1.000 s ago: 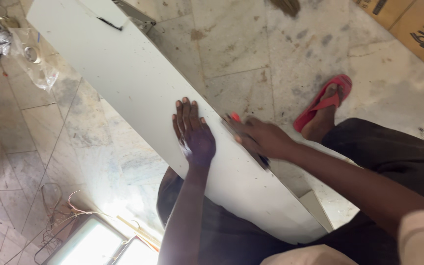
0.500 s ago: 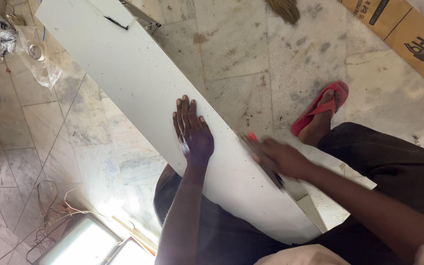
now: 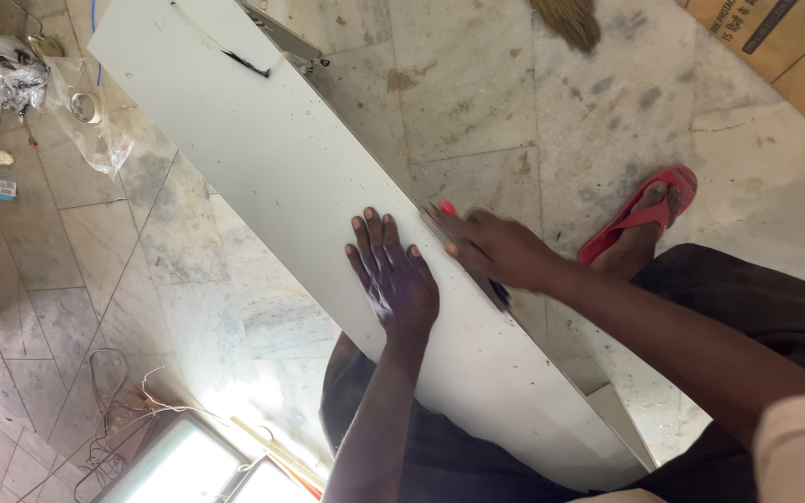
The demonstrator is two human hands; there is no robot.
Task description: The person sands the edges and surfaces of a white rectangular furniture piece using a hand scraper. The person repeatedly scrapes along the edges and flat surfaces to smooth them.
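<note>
My left hand lies flat on one long white board, all five fingers stretched out and released, palm pressing the face near its middle. The board runs slantwise from the upper left down across my lap to the lower right. My right hand is clenched around one small tool with a red tip, set against the board's far edge just beside my left fingertips; the tool is blurred and I cannot tell its kind. One foot in one red sandal stands on the marble floor just past the board. Two brown cardboard boxes sit in the upper right corner, flat-sided, with dark print on them. At the upper left one crumpled clear plastic bag lies on the floor, and near the left edge one small white packet with a red and blue label. One broom head pokes in at the top edge. One tangle of thin wires lies at the lower left, near a bright glass panel.
</note>
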